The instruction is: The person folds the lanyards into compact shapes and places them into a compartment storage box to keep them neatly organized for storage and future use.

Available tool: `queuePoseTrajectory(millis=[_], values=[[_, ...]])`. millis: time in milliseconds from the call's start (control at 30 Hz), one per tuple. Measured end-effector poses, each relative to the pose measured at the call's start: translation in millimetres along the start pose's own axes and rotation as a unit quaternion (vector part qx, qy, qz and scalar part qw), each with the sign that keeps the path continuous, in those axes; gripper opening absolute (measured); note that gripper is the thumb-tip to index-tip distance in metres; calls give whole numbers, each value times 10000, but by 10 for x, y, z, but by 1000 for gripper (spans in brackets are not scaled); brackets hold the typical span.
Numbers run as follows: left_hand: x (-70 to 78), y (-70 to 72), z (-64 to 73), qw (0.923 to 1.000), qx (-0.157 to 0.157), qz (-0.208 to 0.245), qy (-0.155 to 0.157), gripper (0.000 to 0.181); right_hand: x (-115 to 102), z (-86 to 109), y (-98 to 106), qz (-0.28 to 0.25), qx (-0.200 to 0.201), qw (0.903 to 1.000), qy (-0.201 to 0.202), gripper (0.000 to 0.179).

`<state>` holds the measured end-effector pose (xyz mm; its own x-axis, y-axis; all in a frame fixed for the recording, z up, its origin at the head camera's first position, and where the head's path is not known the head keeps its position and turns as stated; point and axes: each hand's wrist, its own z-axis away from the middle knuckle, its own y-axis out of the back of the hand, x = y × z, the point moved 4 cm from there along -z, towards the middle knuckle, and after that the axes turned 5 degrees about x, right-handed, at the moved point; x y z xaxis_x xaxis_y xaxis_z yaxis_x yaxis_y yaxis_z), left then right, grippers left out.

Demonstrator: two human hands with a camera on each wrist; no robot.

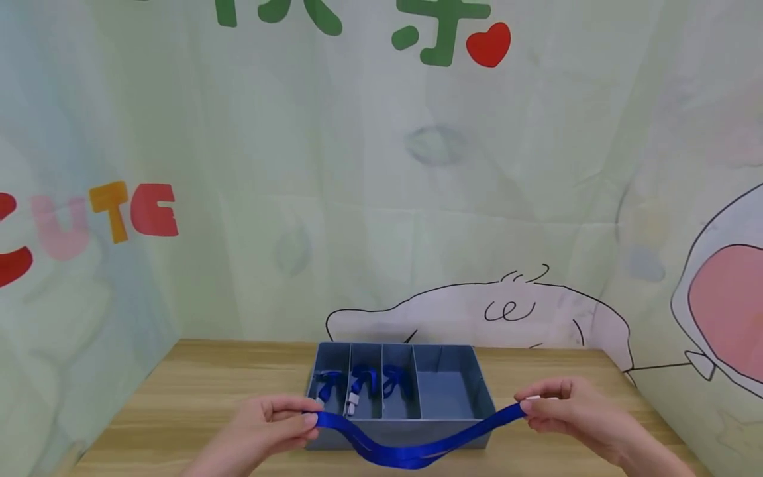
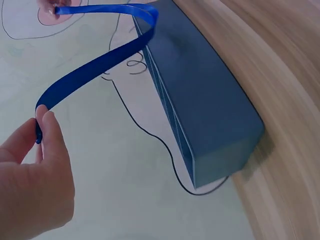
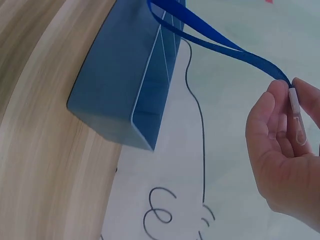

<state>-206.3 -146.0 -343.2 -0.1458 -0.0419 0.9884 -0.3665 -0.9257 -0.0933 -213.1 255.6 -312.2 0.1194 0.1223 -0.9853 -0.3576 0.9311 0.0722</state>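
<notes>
A blue lanyard (image 1: 398, 456) hangs in a sagging curve between my two hands, in front of the grey-blue divided box (image 1: 396, 434). My left hand (image 1: 268, 427) pinches its looped end between thumb and fingers. At the other end, my right hand (image 1: 581, 414) pinches the strap close to the white clip (image 3: 294, 101), whose clear hook shows in the right wrist view. Inside the box, folded blue lanyards lie in the left compartment (image 1: 330, 384), the second compartment (image 1: 362, 381) and the third compartment (image 1: 396, 382). The wide right compartment (image 1: 450, 387) shows its bare floor.
The box stands on a wood-grain table (image 1: 238, 371), near its back edge. Behind and beside the table hangs a pale printed curtain (image 1: 369, 199) with letters, a red heart and cartoon outlines.
</notes>
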Motion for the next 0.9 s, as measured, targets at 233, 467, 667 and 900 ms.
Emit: queuePoseTrajectory(millis=[233,467,667,900], values=[[82,-309,-160,9991,-153,384,-134,28,-125,-164,-282,52,35,9999,102,11],[54,-683,-331,9971,-305,691,-48,26,-168,-239,-531,-95,-25,10000,-4,15],[-135,-1003,-418,9971,-369,492,453,27,-59,-246,-731,275,-120,9994,-173,22],[-180,-1170,-461,9949,-416,588,700,29,-18,-295,-884,394,-354,9986,6,25]])
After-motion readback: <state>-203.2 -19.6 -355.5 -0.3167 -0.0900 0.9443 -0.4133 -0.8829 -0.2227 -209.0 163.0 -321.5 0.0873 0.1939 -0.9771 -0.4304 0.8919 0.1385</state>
